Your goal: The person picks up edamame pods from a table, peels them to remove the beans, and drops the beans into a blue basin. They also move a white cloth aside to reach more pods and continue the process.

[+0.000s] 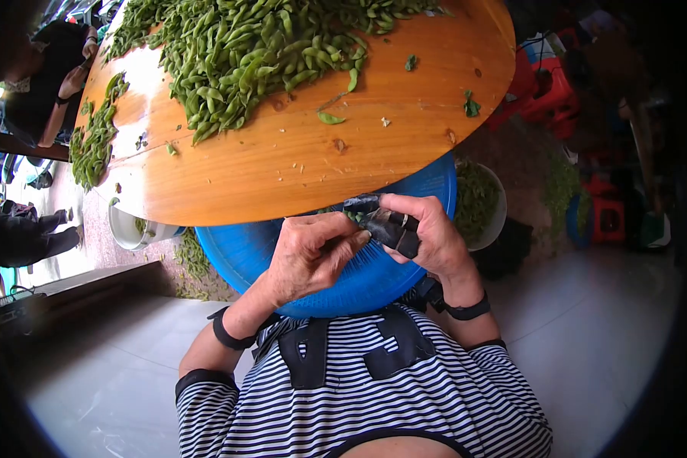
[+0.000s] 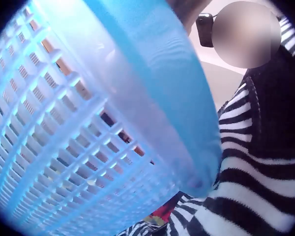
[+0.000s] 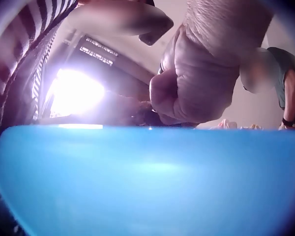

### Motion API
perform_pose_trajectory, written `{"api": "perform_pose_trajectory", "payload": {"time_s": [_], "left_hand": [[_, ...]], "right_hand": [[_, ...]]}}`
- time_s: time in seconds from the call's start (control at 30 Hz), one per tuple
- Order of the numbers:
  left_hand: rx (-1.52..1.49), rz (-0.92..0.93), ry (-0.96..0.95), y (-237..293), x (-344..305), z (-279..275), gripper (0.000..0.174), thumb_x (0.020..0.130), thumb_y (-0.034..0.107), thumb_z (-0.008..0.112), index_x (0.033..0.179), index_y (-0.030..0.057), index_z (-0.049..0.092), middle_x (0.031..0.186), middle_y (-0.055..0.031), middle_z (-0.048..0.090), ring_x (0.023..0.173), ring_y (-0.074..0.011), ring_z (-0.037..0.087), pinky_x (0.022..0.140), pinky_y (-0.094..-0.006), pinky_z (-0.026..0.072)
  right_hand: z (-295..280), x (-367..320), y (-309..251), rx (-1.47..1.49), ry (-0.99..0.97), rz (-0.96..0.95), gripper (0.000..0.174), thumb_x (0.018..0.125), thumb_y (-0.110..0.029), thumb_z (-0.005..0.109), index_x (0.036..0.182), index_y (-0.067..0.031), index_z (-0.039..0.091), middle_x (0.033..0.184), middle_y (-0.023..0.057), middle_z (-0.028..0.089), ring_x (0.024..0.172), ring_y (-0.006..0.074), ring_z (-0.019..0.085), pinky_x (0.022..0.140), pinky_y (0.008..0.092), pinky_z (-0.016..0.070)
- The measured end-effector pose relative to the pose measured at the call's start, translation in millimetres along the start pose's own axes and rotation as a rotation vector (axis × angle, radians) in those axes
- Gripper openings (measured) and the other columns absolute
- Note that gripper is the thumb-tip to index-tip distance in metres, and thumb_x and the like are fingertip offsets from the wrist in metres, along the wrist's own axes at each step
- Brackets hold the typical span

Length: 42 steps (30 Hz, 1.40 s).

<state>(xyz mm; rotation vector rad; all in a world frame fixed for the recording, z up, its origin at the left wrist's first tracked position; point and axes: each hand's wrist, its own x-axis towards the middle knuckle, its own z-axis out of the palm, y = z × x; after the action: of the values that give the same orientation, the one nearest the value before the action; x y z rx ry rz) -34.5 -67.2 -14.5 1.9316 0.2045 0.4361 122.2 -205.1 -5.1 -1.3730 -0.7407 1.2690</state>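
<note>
Both hands meet over a blue plastic basket at the table's near edge. My left hand pinches at a small green piece, mostly hidden by the fingers; I cannot tell its kind. From the other side, the curled fingers of my right hand hold it too. Black coverings wrap the right fingertips, one with a thin pale band round it. In the right wrist view the right hand shows above the basket's blue rim. The left wrist view holds only the basket's slotted wall and striped clothing.
A large heap of green soybean pods covers the back of the wooden table, with a smaller pile at left. White buckets with greens flank the basket. Red stools stand at right; another person works at left.
</note>
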Motion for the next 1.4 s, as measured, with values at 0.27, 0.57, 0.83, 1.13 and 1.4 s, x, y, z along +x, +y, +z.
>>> {"api": "perform_pose_trajectory", "payload": {"time_s": [0.27, 0.57, 0.83, 1.13, 1.4], "left_hand": [[-0.627, -0.479, -0.010, -9, -8, 5, 0.026, 0.097, 0.022, 0.059, 0.076, 0.0048, 0.057, 0.059, 0.0001, 0.055, 0.050, -0.0063, 0.048, 0.046, -0.0208, 0.0348], [-0.631, -0.731, -0.161, -11, -3, -3, 0.027, 0.097, 0.025, 0.057, 0.078, 0.0050, 0.058, 0.058, -0.0018, 0.056, 0.045, -0.0090, 0.048, 0.039, -0.0223, 0.0315], [-0.771, -0.614, 0.051, -7, -7, 15, 0.027, 0.099, 0.023, 0.054, 0.082, 0.0020, 0.057, 0.066, -0.0032, 0.060, 0.054, -0.0085, 0.056, 0.048, -0.0218, 0.0442], [-0.977, -0.543, 0.043, 0, -4, 26, 0.019, 0.100, 0.020, 0.051, 0.103, 0.0026, 0.056, 0.078, -0.0031, 0.059, 0.063, -0.0090, 0.054, 0.058, -0.0234, 0.0460], [-1.097, -0.523, 0.049, -13, -4, 38, 0.017, 0.097, 0.015, 0.051, 0.110, 0.0044, 0.055, 0.078, 0.0022, 0.053, 0.064, -0.0080, 0.049, 0.056, -0.0215, 0.0414]], "right_hand": [[4, 4, 3, 0.061, 0.050, -0.031, 0.027, 0.082, 0.001, 0.063, 0.109, 0.0016, 0.065, 0.072, -0.0053, 0.055, 0.059, -0.0009, 0.047, 0.047, 0.0171, 0.0367], [16, 4, -1, -0.075, 0.148, -0.107, 0.026, 0.079, 0.001, 0.064, 0.105, 0.0013, 0.066, 0.075, 0.0007, 0.060, 0.067, 0.0083, 0.057, 0.057, 0.0250, 0.0454], [34, 2, 12, -0.720, 0.447, -0.592, 0.034, 0.063, 0.008, 0.069, 0.096, 0.0015, 0.060, 0.082, 0.0124, 0.059, 0.071, 0.0290, 0.064, 0.060, 0.0353, 0.0505], [38, -5, 16, -0.789, 0.490, -0.691, 0.046, 0.057, 0.009, 0.071, 0.102, -0.0011, 0.063, 0.082, 0.0121, 0.060, 0.068, 0.0288, 0.063, 0.056, 0.0352, 0.0508], [24, -3, 10, -0.340, 0.466, -0.407, 0.034, 0.078, -0.001, 0.064, 0.112, -0.0009, 0.066, 0.080, 0.0057, 0.065, 0.068, 0.0115, 0.060, 0.063, 0.0257, 0.0480]]}}
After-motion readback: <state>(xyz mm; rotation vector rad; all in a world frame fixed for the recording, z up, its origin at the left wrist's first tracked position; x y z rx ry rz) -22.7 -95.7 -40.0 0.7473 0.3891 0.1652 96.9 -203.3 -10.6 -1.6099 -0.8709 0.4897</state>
